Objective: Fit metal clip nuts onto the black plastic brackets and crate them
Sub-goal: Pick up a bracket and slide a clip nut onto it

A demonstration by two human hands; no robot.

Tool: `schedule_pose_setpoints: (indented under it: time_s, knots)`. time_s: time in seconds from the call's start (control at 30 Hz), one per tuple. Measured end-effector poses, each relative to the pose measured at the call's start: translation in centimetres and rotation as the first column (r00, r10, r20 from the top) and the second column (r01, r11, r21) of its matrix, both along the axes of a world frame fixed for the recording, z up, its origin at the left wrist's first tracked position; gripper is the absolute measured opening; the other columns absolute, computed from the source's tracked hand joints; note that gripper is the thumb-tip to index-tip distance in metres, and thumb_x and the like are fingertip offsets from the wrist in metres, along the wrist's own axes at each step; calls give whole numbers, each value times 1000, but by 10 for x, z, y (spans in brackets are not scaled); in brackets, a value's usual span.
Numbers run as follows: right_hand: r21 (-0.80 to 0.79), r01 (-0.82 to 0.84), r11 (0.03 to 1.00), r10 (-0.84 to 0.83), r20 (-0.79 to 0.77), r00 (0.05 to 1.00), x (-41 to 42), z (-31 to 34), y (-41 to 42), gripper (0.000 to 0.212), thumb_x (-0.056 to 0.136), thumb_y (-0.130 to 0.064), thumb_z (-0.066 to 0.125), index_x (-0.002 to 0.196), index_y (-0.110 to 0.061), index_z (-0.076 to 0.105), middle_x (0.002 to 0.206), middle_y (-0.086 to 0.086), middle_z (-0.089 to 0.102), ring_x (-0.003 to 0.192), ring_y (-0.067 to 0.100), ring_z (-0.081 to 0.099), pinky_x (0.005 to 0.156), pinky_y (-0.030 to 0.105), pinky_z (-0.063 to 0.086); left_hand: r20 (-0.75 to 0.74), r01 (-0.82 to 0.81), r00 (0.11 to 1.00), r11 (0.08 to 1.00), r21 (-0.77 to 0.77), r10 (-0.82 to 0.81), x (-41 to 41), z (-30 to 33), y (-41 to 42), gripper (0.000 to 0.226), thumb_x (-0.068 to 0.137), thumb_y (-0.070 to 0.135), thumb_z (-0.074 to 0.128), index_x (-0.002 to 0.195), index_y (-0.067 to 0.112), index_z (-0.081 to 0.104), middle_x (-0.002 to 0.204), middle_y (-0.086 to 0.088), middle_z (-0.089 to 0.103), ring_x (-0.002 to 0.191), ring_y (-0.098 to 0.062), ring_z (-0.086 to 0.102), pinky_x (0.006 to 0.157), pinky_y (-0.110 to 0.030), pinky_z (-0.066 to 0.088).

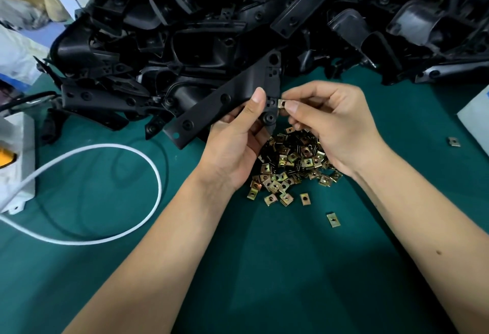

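Forearms: both bare, reaching in from the near edge over the green counter [264,267] toward the loose nut pile.
Nut pile [291,164]: brass-coloured clip nuts heaped on the counter, directly under the two hands; used as the landmark below.
Left hand [232,143]: above the pile's left side, thumb and fingers clamped on the lower end of one black bracket [225,100], which is held clear of the counter and slants up and away.
Right hand [333,122]: above the pile's right side, thumb and forefinger pinching a single clip nut [282,103], its edge touching the bracket's tab.
Step (judged): nut at the mouth of the tab, not yet seated.
Risk 1: nut goes on skewed if the pinch tilts, so it jams or misses the hole.
Risk 2: pinch is small and on the nut's outer end; a slip drops it back into the pile.
Risk 3: bracket is gripped at one end only, so push force may twist it in the left hand.
Strays [333,219]: several nuts lie loose just nearer than the pile, one far right of it [454,141]; an arm could sweep them off.
Bracket heap [264,16]: beyond the pile, stacked high; could slide onto the nuts.
Cable [119,190]: white loop left of the pile, snag risk.
Crate: not in view.
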State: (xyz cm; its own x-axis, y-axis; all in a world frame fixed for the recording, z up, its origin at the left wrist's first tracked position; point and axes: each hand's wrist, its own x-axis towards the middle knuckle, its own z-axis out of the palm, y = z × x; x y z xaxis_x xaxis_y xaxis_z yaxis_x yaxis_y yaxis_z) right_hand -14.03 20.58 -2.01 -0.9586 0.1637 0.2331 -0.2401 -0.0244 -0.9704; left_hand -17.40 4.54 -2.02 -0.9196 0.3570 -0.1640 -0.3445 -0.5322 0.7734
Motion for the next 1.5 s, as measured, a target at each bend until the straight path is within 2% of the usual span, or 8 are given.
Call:
schedule_pose_setpoints:
  time_s: [0.23,0.57,0.9,0.97,1.07,1.2,1.33,1.5]
  knots:
    - [-5,-6,1000,6,-7,1000,1,1,-1,15,86,-2,76,94,-14,78,78,4,74,70,14,66,65,24,53,-3,25,1000,998,-49,-25,1,0,-1,26,79,28,77,98,12,73,89,0,74,75,-8,71,66,-20,56]
    - [-93,-65,994,63,-25,998,3,6,-4,28,82,-1,73,100,-12,54,73,2,70,62,17,61,61,27,49,8,100,995,994,-36,-100,2,2,-2,22,78,28,76,93,12,72,85,0,74,74,-10,70,63,-21,57]
    - [118,-41,992,43,-8,999,-1,9,6,30,90,1,74,113,-8,57,77,3,75,65,13,68,63,25,55,-74,-52,996,985,-166,40,4,4,4,9,79,22,79,79,14,77,85,-5,77,77,-16,74,69,-26,59]
    - [416,97,904,-82,-53,995,-5,4,13,21,94,-9,74,113,-10,65,85,0,77,78,11,70,72,28,57,-76,-133,990,982,-136,123,-1,4,-2,11,89,16,75,78,16,76,81,0,76,73,-11,73,66,-23,57]
    - [834,142,533,-138,-80,987,-7,-2,28,9,95,-25,73,103,-28,76,96,-14,70,101,18,57,91,36,45,-43,-165,986,985,-57,163,-12,4,-16,10,86,21,77,91,15,71,84,1,74,76,-9,71,68,-21,56]
    - [905,-12,426,-86,54,995,-7,0,25,16,92,-43,72,104,-34,78,103,-10,66,106,19,44,92,38,40,-25,-147,989,989,-25,146,-15,4,-17,33,75,26,79,101,8,69,90,-5,74,86,-16,74,79,-24,59]
    - [937,-10,349,-127,58,990,-10,7,14,11,87,-44,77,92,-35,75,97,-10,60,105,19,40,94,48,42,-30,-137,990,990,16,138,-12,-2,-13,12,87,17,76,94,8,74,90,-7,76,90,-19,76,81,-26,59]
    - [932,-1,363,-106,43,993,-8,5,10,12,89,-34,78,85,-31,67,90,-12,57,101,16,40,95,50,40,-38,-70,997,998,-4,70,-8,-6,-7,12,76,23,81,80,12,80,90,-6,77,91,-19,77,78,-23,59]
